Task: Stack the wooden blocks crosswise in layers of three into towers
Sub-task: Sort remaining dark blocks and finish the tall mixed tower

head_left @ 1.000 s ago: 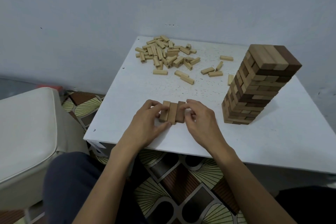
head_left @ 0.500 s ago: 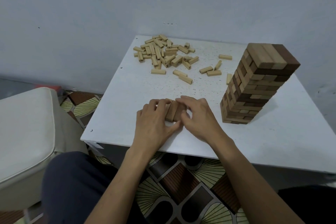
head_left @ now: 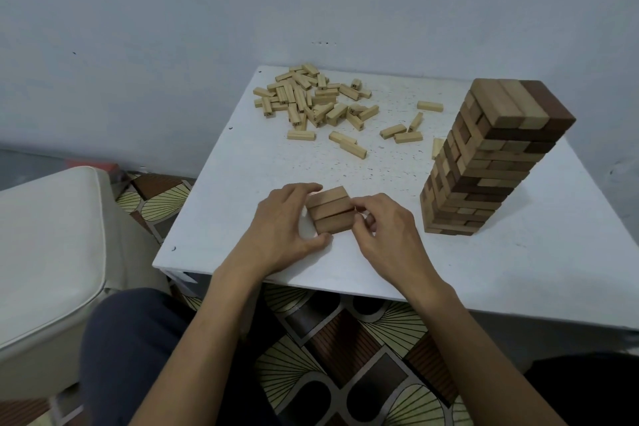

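Near the front of the white table (head_left: 228, 204), the left hand (head_left: 283, 234) curls round the left end of three side-by-side blocks (head_left: 330, 209), the right hand (head_left: 389, 235) pinches their right end, and the tall tower (head_left: 491, 163) stands apart to the right.

The three blocks (head_left: 330, 209) I hold are smooth, matt brown wood. The tower (head_left: 484, 163) mixes pale and dark wood; the loose pile (head_left: 301, 97) is paler, bare-looking. My table (head_left: 518, 270) is matt white, speckled. The seat (head_left: 48, 235) looks smooth, faintly glossy.
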A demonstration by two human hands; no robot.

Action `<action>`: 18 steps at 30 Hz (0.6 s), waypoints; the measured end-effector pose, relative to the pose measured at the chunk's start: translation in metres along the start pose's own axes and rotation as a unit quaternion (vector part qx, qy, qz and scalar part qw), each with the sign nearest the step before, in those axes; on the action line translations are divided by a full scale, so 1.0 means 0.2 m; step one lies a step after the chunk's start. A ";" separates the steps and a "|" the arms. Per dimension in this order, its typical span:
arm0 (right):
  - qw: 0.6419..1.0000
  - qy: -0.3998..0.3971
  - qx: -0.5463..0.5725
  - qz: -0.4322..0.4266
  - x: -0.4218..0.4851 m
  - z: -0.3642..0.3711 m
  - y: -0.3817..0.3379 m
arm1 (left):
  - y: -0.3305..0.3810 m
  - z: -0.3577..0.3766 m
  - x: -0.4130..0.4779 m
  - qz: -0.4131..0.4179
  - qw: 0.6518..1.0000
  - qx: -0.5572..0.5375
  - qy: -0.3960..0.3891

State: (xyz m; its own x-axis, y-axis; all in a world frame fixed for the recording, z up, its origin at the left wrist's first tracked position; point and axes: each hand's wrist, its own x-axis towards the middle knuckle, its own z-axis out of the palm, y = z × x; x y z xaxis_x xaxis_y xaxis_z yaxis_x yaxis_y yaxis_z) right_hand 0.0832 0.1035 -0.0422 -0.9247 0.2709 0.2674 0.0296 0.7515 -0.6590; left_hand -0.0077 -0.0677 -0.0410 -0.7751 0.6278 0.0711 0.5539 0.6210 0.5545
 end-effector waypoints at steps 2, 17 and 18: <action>1.000 0.003 0.007 -0.010 -0.01 0.00 0.00 | 0.00 -0.01 0.00 -0.014 1.000 -0.001 -0.005; 0.979 -0.189 -0.076 0.014 -0.04 -0.04 -0.01 | -0.03 0.03 -0.02 -0.019 0.994 0.110 -0.020; 0.976 -0.196 -0.093 0.009 -0.05 -0.04 -0.01 | -0.03 0.04 -0.02 -0.020 0.992 0.119 -0.023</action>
State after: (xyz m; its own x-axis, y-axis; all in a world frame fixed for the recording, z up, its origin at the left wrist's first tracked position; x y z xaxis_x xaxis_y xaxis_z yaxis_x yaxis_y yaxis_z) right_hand 0.0951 0.1047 -0.0378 -0.9966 0.0607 -0.0564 0.0811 0.8546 -0.5130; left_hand -0.0049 -0.0705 -0.0509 -0.7862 0.6179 0.0118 0.5834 0.7357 0.3441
